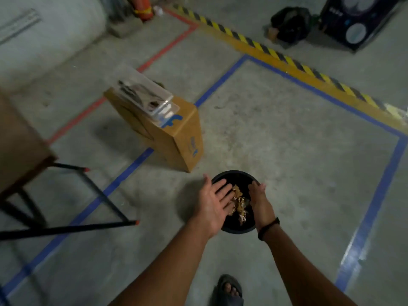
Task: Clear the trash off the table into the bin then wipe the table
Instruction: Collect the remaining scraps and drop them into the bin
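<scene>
Both hands hang over a round black bin (237, 228) that stands on the concrete floor (287, 151). Seen from the head camera, the left hand (215, 200) is spread flat and wide, palm turned up, its fingers reaching over the bin's left rim. The right hand (259, 200), a dark band (268, 228) on its wrist, is held edge-on with loose, open fingers pointing down into the bin. Between the two hands lies crumpled golden-brown trash (238, 204), inside the bin or just above it; neither hand grips it. At the left edge a corner of the brown tabletop (19, 142) shows on black legs. Beyond the bin sits a cardboard box (174, 138) with a clear plastic case (145, 96) on top. A sandalled foot (229, 290) shows at the bottom.
</scene>
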`<state>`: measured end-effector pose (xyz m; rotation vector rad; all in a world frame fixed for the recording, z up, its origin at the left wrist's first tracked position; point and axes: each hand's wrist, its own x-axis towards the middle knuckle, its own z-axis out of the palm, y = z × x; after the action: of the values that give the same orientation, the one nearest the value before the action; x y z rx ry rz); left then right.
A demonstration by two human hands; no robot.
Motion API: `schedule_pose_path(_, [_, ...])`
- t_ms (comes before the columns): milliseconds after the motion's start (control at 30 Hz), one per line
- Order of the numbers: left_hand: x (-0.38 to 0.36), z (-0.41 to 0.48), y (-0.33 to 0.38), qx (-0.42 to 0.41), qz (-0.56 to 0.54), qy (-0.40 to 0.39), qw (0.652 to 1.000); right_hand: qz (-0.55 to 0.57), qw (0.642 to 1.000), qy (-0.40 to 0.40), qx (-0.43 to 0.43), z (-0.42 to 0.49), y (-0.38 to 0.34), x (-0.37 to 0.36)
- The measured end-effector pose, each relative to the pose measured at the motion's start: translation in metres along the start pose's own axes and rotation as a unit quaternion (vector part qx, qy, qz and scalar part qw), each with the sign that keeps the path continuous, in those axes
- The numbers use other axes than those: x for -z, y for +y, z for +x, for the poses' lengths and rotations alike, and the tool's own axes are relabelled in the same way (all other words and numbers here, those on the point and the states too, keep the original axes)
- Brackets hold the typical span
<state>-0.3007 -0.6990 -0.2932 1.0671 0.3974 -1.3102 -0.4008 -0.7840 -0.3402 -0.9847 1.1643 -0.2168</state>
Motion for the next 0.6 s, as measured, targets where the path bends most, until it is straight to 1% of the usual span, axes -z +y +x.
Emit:
schedule_pose_path(100, [-0.027, -0.063, 0.028, -0.067, 0.009, 0.001, 0.998, 0.098, 0.994, -0.010, 0.053, -0.054, -0.057, -0.036])
schedule_pose_path(200, [-0.036, -0.134, 0.063, -0.139, 0.022, 0.011, 0.990, 0.122, 0.988, -0.052, 0.084, -0.115, -0.109, -0.080])
schedule_pose_path(367, [-0.007, -0.266, 0.138, -0.263, 0.065, 0.054, 0.961, 0.079, 0.980, -0.128, 0.133, -0.224, -0.166, -0.167])
schedule_pose_path(467, [0.031, -0.336, 0.178, -0.331, 0.053, 0.079, 0.939, 0.046, 0.969, -0.169, 0.175, -0.283, -0.179, -0.225])
schedule_pose_path(600, [0.088, -0.426, 0.212, -0.388, 0.032, 0.098, 0.916, 0.005, 0.949, -0.237, 0.207, -0.353, -0.181, -0.303])
